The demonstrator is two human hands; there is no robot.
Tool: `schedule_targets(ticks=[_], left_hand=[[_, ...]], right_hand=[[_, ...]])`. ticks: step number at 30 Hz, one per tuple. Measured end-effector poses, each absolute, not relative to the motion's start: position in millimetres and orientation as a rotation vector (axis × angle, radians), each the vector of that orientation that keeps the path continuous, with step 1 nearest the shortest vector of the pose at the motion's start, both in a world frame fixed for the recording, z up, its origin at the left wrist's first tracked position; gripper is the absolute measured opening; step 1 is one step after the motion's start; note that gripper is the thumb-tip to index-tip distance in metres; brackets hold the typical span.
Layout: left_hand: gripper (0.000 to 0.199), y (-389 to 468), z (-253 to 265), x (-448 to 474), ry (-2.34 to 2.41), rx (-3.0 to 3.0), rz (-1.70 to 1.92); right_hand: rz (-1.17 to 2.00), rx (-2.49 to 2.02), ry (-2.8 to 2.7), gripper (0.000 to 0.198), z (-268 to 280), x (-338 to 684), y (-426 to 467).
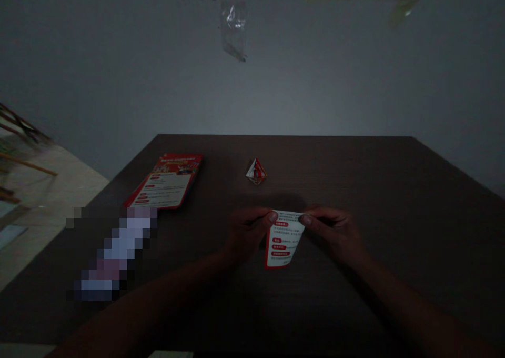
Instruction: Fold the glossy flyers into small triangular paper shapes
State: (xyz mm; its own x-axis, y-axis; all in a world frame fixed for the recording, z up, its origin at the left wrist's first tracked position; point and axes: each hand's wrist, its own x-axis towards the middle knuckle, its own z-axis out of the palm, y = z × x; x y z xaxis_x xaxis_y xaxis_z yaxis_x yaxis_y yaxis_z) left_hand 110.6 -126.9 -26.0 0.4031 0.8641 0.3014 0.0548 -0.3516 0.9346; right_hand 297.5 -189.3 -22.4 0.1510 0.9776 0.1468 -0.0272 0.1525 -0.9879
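Observation:
A red-and-white printed leaflet, narrow and with a curved right side, hangs between my hands above the table. My left hand pinches its upper left corner, the thumb lying on the printed face. At the upper right corner my right hand grips it the same way, thumb in front. The fingers behind the paper are mostly hidden. Beyond my hands a small folded paper piece, red and white with pointed corners, rests on the table.
On the dark wooden table, a stack of red-and-white leaflets lies at the left. A pixelated oblong object is nearer me. Behind the table stands a grey wall with clear plastic hanging on it.

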Motion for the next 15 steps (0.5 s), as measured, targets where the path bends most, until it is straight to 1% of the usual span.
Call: schedule_targets(ticks=[10,15], left_hand=[[0.020,-126.5,-26.3,109.7,0.767,1.768,1.098],[0.017,-127.0,-22.9,110.2,0.742,1.885,1.109]], right_hand=[[0.984,-1.124,-1.144,0.003,-20.0,296.2,-189.0],[0.897,-1.149,-1.206,0.004,-19.2,294.5,-190.4]])
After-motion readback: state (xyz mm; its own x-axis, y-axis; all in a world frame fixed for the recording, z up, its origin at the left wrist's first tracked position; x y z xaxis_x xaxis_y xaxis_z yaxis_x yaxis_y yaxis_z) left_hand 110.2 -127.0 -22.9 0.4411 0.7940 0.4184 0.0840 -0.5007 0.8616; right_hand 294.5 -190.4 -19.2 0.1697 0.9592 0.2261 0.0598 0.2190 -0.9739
